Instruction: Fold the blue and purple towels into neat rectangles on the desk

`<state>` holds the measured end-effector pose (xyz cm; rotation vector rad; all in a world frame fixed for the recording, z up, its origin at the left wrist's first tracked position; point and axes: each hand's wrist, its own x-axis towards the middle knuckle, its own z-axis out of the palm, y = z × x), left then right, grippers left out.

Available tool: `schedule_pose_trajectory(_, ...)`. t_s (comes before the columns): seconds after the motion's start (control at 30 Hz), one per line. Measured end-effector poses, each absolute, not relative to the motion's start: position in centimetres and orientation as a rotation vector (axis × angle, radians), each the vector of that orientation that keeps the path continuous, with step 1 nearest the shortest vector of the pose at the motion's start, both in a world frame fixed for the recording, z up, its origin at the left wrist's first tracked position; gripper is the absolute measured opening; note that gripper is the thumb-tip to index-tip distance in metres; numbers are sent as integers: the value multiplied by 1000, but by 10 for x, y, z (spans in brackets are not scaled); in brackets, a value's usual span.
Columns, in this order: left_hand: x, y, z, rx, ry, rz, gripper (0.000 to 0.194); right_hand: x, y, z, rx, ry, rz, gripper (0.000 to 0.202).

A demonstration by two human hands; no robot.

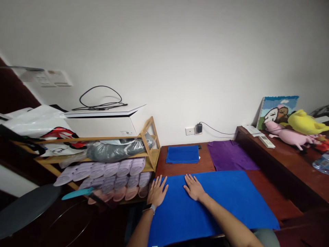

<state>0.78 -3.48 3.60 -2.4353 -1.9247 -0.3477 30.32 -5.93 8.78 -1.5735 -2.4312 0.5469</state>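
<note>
Left hand (pixel 156 195) and right hand (pixel 194 188) flat on the big blue cloth (pixel 226 192): spread out, zero folds

Going off the big blue cloth as the landmark: left of it you've got a wooden rack (pixel 153 157) with lilac slippers (pixel 111 169), which doesn't look involved imo. Your left hand, the one with the watch (pixel 149 207), sits palm-down on the cloth's far left corner, fingers a bit apart, gripping nothing. Further right on that far edge, your right hand lies flat too, also holding nothing. I'd call the laying-out pretty much done; no fold in this one yet.

Just past the far edge, on the table (pixel 180 168), is a smaller blue cloth (pixel 182 154) that looks neatly folded, so that one reads as finished. Right of that, beyond the same edge, a purple cloth (pixel 231 156) lies spread, slightly rumpled at its far side, so I'd count it as not folded. Can't tell if the big one overlaps it. Off to the right of the big cloth is a raised ledge (pixel 282 161) with a pink plush toy (pixel 288 134), probably just background.
</note>
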Motion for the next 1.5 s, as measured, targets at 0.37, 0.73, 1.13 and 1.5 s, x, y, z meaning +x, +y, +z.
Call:
schedule_pose_trajectory(0.37,6,-29,30,-2417,-1919,-345,59,558,-96,45,-2362,-1986,214,74)
schedule_pose_trajectory(0.73,8,-30,37,-2404,-1922,-263,59,627,-109,41,-2560,-1750,159,74)
schedule_pose_trajectory(1.13,9,-33,39,-2402,-1913,-291,58,341,-68,85,-1652,-2376,444,72)
schedule_pose_trajectory(1.5,4,-28,32,-2394,-1895,-273,56,574,-101,48,-2335,-1915,265,72)
